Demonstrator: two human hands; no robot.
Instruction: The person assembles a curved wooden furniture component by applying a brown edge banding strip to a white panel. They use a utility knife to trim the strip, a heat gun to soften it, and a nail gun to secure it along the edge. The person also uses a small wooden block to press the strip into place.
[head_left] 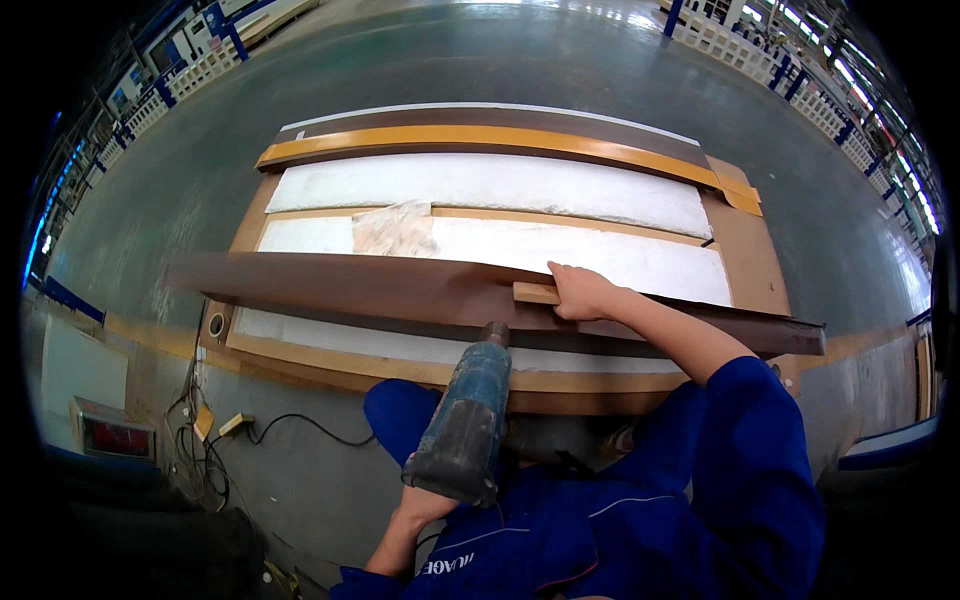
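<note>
Long dark-brown strip (400,290), slightly blurred

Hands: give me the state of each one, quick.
Left hand: closed around the handle of a heat gun.
Right hand: pressing a small wooden block on the brown strip.

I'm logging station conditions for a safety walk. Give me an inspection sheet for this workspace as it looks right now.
Surface: large brown wooden panel laid flat, white sheets across it.
Job's things: long dark brown strip; small light wooden block; dark heat gun.
Clutter: crumpled pale patch on a white sheet.
Hands: left hand grips the heat gun, nozzle toward the strip; right hand presses the block onto the strip.
Cables: black cords on the floor at left.
Surroundings: grey-green factory floor, railings at the edges.
</note>
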